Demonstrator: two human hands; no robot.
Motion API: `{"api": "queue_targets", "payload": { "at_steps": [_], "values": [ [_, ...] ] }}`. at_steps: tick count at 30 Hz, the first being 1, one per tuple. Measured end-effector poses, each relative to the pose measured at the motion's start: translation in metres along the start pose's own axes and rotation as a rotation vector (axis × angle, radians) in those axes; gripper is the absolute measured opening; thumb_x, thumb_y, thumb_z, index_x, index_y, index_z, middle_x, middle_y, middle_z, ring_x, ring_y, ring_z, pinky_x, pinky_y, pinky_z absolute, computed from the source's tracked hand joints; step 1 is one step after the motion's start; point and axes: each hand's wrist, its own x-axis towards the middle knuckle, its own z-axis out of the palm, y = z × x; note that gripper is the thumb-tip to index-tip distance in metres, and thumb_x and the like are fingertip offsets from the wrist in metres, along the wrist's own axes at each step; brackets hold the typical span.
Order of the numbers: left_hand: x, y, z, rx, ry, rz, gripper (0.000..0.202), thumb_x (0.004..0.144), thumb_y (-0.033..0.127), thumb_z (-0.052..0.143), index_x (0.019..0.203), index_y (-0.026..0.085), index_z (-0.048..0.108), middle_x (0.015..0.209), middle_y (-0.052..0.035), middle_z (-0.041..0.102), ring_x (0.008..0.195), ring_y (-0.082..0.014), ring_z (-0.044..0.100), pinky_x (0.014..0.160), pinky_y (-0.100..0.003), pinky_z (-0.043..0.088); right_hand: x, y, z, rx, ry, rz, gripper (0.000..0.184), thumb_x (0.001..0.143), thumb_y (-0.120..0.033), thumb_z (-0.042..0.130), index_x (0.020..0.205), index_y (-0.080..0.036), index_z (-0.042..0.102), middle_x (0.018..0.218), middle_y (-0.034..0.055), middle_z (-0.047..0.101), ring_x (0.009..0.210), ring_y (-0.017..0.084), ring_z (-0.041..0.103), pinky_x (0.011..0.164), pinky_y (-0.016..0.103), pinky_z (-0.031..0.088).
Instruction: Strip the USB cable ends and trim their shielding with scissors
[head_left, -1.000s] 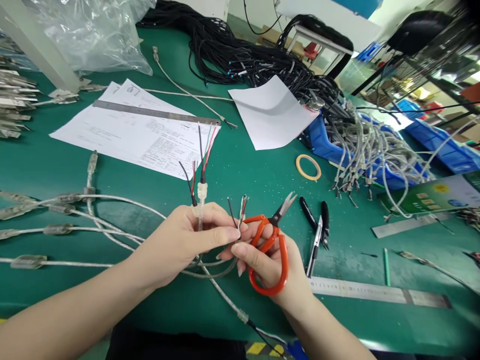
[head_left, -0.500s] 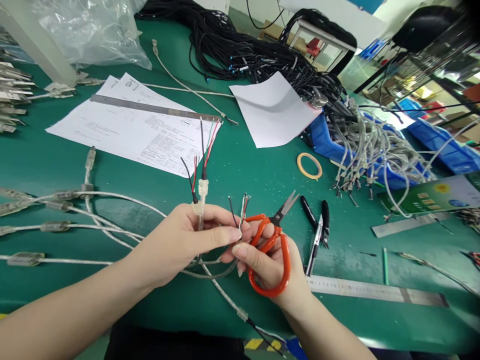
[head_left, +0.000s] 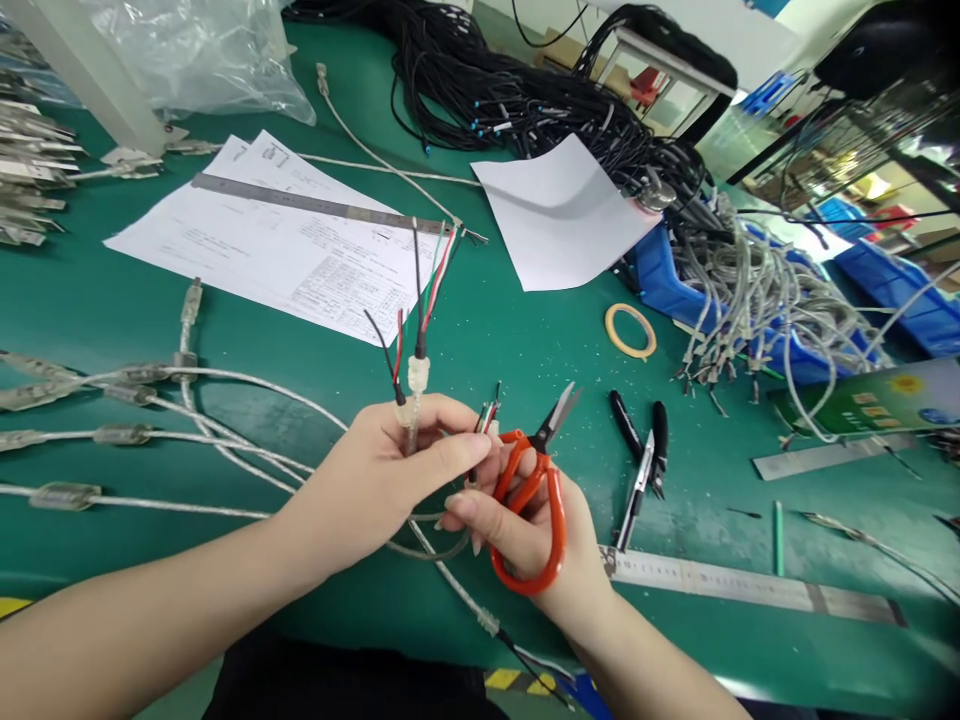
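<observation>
My left hand [head_left: 382, 480] is closed around several clear-sheathed cable ends [head_left: 411, 385]. Their thin black, red and green wires [head_left: 427, 275] stick up above my fingers. My right hand [head_left: 525, 530] grips the orange-handled scissors [head_left: 534, 490], whose short blades point up and to the right. My right fingertips also touch a shorter stripped cable end [head_left: 487, 415] that sits between the two hands. The cables loop below my hands and trail off left across the green mat [head_left: 510, 350].
Printed sheets [head_left: 277, 245] with a steel ruler [head_left: 315, 203] lie at the back left. Black-handled cutters [head_left: 641, 460], a tape ring [head_left: 630, 331] and a second ruler [head_left: 750, 588] lie to the right. Blue bins [head_left: 675, 285] of grey cables and a black cable heap [head_left: 525, 110] fill the back.
Both hands stay together. The short stripped end has been drawn closer into my fingers, and the scissor blades have swung a little more upright. The view has shifted slightly.
</observation>
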Motion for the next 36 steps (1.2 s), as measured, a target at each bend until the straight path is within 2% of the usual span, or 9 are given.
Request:
{"api": "queue_targets", "payload": {
  "at_steps": [7,12,15,18,23,27,33,36],
  "values": [
    [0.002,0.0,0.002,-0.132,0.053,-0.036,0.015,0.088,0.034,0.065,0.083,0.02,0.069,0.074,0.0014,0.067,0.053,-0.0105,0.059,0.043,-0.021,0.053,0.001,-0.002,0.004,0.023,-0.042,0.068,0.03,0.072,-0.025,0.081,0.075,-0.019,0.052,0.064,-0.0025,0.065,0.048,0.009,0.061,0.049,0.021,0.056],
    [0.004,0.004,0.003,-0.163,0.081,-0.048,0.013,0.084,0.029,0.071,0.075,0.019,0.069,0.069,0.0021,0.071,0.051,-0.0098,0.061,0.044,-0.019,0.051,-0.001,0.005,0.003,0.096,-0.044,0.084,0.03,0.071,-0.021,0.083,0.079,-0.018,0.054,0.065,-0.0031,0.063,0.057,0.013,0.069,0.05,0.018,0.056],
    [0.005,0.007,0.004,-0.162,0.136,-0.044,0.014,0.082,0.022,0.072,0.069,0.018,0.069,0.065,0.0029,0.071,0.047,-0.0051,0.055,0.042,-0.014,0.044,-0.002,0.006,0.003,0.095,-0.039,0.098,0.03,0.071,-0.023,0.083,0.08,-0.018,0.055,0.065,-0.0033,0.063,0.06,0.015,0.071,0.051,0.019,0.058],
    [0.004,0.008,0.005,-0.161,0.139,-0.054,0.017,0.084,0.022,0.069,0.068,0.018,0.069,0.063,0.0035,0.071,0.041,-0.003,0.046,0.038,-0.014,0.037,-0.002,0.006,0.004,0.088,-0.041,0.106,0.031,0.072,-0.025,0.083,0.079,-0.018,0.053,0.064,-0.0033,0.063,0.059,0.015,0.07,0.053,0.02,0.059],
    [0.003,0.006,0.002,-0.109,0.159,-0.024,0.018,0.084,0.022,0.068,0.067,0.019,0.071,0.064,0.0028,0.07,0.047,-0.0037,0.047,0.043,-0.013,0.038,-0.003,0.007,0.004,0.063,-0.041,0.108,0.034,0.069,-0.027,0.085,0.077,-0.018,0.053,0.065,-0.0028,0.063,0.059,0.015,0.07,0.05,0.02,0.057],
    [0.003,0.005,0.001,-0.116,0.173,-0.032,0.015,0.083,0.025,0.071,0.069,0.021,0.071,0.066,0.0034,0.07,0.044,-0.0041,0.046,0.039,-0.015,0.037,-0.003,0.008,0.005,0.066,-0.059,0.107,0.034,0.071,-0.031,0.083,0.077,-0.019,0.052,0.064,-0.0023,0.063,0.057,0.014,0.07,0.049,0.019,0.056],
    [0.004,0.007,0.004,-0.165,0.186,-0.04,0.013,0.081,0.017,0.07,0.068,0.018,0.068,0.063,0.0036,0.07,0.048,-0.0054,0.054,0.042,-0.015,0.041,-0.004,0.007,0.005,0.057,-0.07,0.131,0.035,0.072,-0.032,0.083,0.079,-0.019,0.052,0.064,-0.0022,0.063,0.06,0.016,0.071,0.051,0.02,0.056],
    [0.004,0.007,0.003,-0.177,0.189,-0.053,0.013,0.081,0.016,0.07,0.069,0.018,0.067,0.063,0.0036,0.07,0.047,-0.0042,0.052,0.043,-0.013,0.041,-0.004,0.007,0.006,0.086,-0.08,0.124,0.034,0.071,-0.028,0.083,0.079,-0.019,0.052,0.065,-0.0031,0.062,0.06,0.016,0.071,0.05,0.019,0.056]
  ]
}}
